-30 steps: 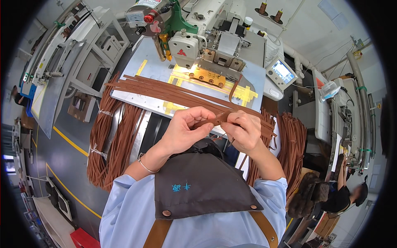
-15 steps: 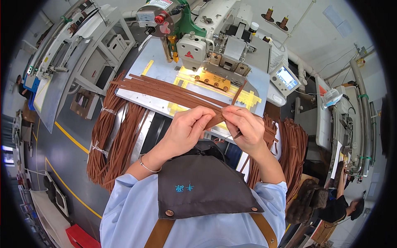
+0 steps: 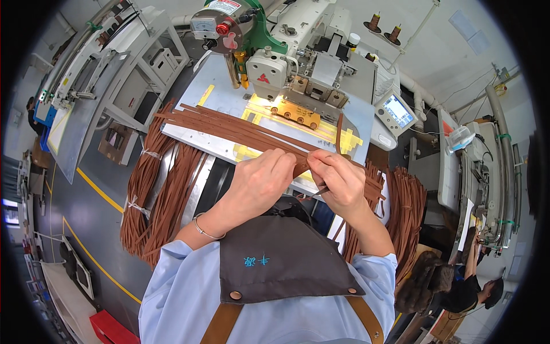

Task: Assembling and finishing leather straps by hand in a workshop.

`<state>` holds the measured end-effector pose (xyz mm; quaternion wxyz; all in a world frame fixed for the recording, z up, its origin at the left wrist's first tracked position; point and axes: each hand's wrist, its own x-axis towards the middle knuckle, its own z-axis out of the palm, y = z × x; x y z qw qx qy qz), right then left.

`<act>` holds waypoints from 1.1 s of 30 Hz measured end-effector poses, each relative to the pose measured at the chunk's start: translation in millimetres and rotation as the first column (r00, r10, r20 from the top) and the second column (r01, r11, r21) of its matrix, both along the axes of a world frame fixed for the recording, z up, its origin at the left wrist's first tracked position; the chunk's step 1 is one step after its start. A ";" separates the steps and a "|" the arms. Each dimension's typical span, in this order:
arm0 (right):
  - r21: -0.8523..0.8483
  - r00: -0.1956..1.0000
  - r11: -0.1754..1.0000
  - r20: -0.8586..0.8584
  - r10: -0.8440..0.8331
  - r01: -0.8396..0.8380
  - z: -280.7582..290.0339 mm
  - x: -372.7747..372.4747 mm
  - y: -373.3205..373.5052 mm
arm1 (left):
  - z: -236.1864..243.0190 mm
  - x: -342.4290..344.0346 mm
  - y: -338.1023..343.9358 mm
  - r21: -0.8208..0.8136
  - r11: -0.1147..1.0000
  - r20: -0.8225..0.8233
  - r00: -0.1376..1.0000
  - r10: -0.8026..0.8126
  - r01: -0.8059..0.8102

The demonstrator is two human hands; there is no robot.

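Observation:
Both my hands work close together above the front edge of a sewing machine's table (image 3: 183,131). My left hand (image 3: 262,182) pinches a brown leather strap (image 3: 301,165) between thumb and fingers. On the same strap, a little to the right, the fingers of my right hand (image 3: 339,180) are closed too. A thin dark end pokes out below the right fingers. One brown strip (image 3: 338,135) curves up beyond my right hand. Several long brown strips (image 3: 229,129) lie across the table behind my hands. My fingers hide the strap's gripped parts.
The machine head (image 3: 269,71) stands beyond the strips, above a brass-coloured plate (image 3: 295,112) and yellow tape. Strap bundles hang at left (image 3: 150,189) and right (image 3: 405,206). A control screen (image 3: 395,109) sits at right. Another person (image 3: 467,292) works at far right.
My hands stay nearly in place, with a small shift of the fingers on the strap. The strip beyond my right hand has swung more upright and slightly right.

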<state>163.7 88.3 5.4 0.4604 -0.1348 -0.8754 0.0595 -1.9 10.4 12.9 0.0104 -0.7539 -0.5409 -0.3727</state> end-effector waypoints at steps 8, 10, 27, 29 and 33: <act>0.008 1.000 1.000 -0.021 -0.017 0.017 -1.0 2.1 1.8 | 1.0 0.5 5.2 0.057 0.995 0.212 0.973 -0.088 0.078; 0.008 1.000 1.000 -0.019 -0.019 0.019 -1.0 1.7 2.3 | -2.4 2.2 4.7 0.104 0.992 0.147 0.985 -0.087 0.072; 0.019 0.999 0.999 -0.008 -0.046 0.046 -4.2 2.5 0.4 | -10.3 -2.5 -0.3 -0.141 0.939 0.743 0.661 -0.110 0.315; 0.049 0.999 0.998 -0.021 -0.047 0.048 -4.9 2.6 1.0 | -7.3 -0.7 -3.4 -0.217 0.878 0.900 0.437 0.010 0.427; 0.045 0.999 0.998 -0.020 -0.037 0.037 -4.9 2.1 1.2 | 3.0 2.4 -3.2 -0.369 0.888 0.636 0.772 0.027 0.273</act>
